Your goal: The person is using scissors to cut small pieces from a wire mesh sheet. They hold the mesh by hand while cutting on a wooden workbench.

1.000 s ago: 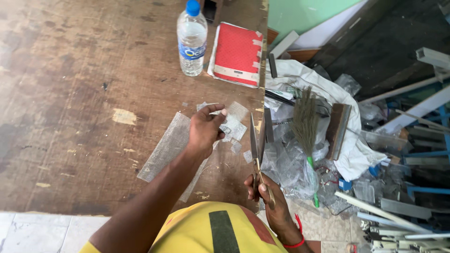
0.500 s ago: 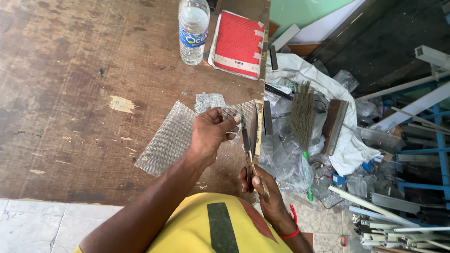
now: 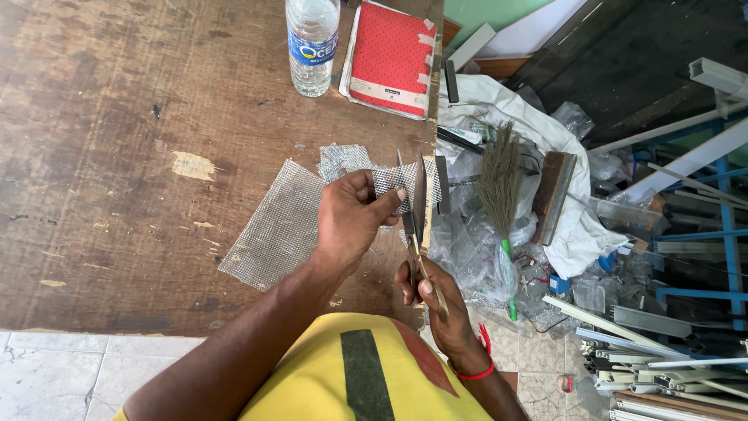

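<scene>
My left hand pinches a small strip of grey wire mesh between thumb and fingers, holding it up just past the right edge of the worn wooden table. My right hand is wrapped around the handles of a pair of scissors, fingers through the loops. The blades point away from me and stand apart, with the mesh strip lying across them.

On the table below my left hand lies a larger sheet of the same mesh, flat and skewed to the table edge. A smaller mesh offcut rests just beyond it, near my left thumb.

At the far side of the table stands a clear plastic water bottle, upright, with a blue label. Beside it, on its right, lies a red notebook with a dotted cover.

To the right of the table, on the floor, a small broom with a green handle rests on crumpled clear plastic sheeting. White cloth lies beyond it. Metal profiles are piled at the far right.
</scene>
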